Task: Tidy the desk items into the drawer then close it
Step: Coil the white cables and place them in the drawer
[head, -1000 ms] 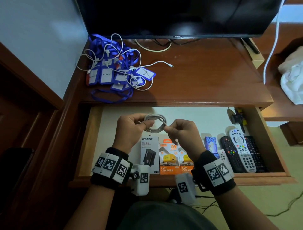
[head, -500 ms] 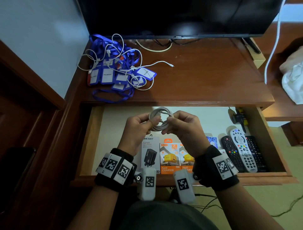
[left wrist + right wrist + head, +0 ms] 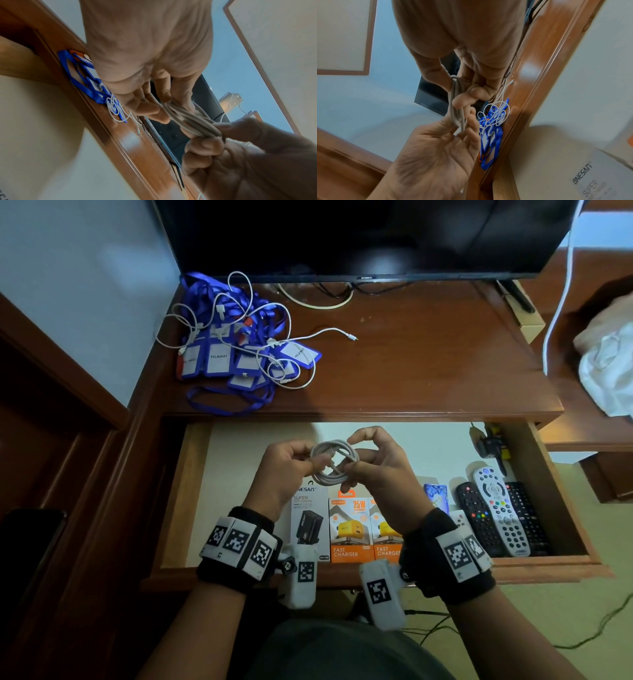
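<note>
Both hands held a coiled white cable (image 3: 334,462) above the open drawer (image 3: 191,491). The left hand (image 3: 286,474) pinched the coil's 9 o'clock side; the right hand (image 3: 380,470) gripped its 3 o'clock side, fingers curled. Below, at 6 o'clock, lay boxes reading "ONESAM SUPER" (image 3: 307,522) and "25W FAST CHARGER" (image 3: 349,529). Blue badges (image 3: 219,359) at 11 o'clock on the desk (image 3: 428,364) read "PELAWAT". Compared with a second earlier, the hands had closed together around the coil.

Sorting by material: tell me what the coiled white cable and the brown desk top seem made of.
Coiled white cable: likely rubbery plastic sheathing, matte; it bends in soft loops between both hands. Brown desk top: wood or wood veneer, glossy varnish; grain and light reflections show.
</note>
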Tool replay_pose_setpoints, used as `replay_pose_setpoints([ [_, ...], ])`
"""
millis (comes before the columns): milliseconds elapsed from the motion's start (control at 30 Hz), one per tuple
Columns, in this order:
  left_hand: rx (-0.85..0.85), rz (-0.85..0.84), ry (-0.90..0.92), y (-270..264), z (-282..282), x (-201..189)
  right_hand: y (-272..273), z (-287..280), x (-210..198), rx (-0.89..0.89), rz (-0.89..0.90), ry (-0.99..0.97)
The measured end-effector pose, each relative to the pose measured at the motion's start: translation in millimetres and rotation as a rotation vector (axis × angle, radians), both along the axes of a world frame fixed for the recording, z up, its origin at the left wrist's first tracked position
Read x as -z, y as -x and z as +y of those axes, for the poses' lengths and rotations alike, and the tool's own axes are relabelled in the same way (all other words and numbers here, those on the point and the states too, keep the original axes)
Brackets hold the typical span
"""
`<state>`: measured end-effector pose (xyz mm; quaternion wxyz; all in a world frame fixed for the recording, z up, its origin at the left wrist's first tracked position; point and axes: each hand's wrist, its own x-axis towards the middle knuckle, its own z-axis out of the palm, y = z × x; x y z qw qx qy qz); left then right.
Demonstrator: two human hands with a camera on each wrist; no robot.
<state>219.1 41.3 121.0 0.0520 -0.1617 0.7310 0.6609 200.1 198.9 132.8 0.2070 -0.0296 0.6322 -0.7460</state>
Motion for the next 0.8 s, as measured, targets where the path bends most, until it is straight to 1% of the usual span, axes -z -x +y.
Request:
replay_pose_setpoints([
  [100,-0.004,-0.016,-0.001,-0.5,-1.3,0.8,1.6,-1.5,0.3,-0.009,-0.014,0.006],
  [200,-0.048,-0.009,-0.009,-2.9,-4.1,0.0,3.6,-5.0,-2.1,-0.018,-0.020,0.011],
  [367,-0.133,-0.009,-0.093,-5.6,-13.9,-1.9,6.8,-11.4,-1.6,-0.021,-0.116,0.036],
  [467,-0.154,-0.021,-0.130,-7.6,-19.7,-1.8,8.0,-15.9,-1.6,-0.051,-0.139,0.018],
  [567,-0.177,-0.015,-0.175,-10.7,-23.3,-1.6,10.5,-22.0,-2.9,-0.045,-0.165,0.022],
  [800,-0.129,0.015,-0.184,-6.4,-31.5,-6.5,14.2,-34.1,-6.6,-0.035,-0.377,0.203],
])
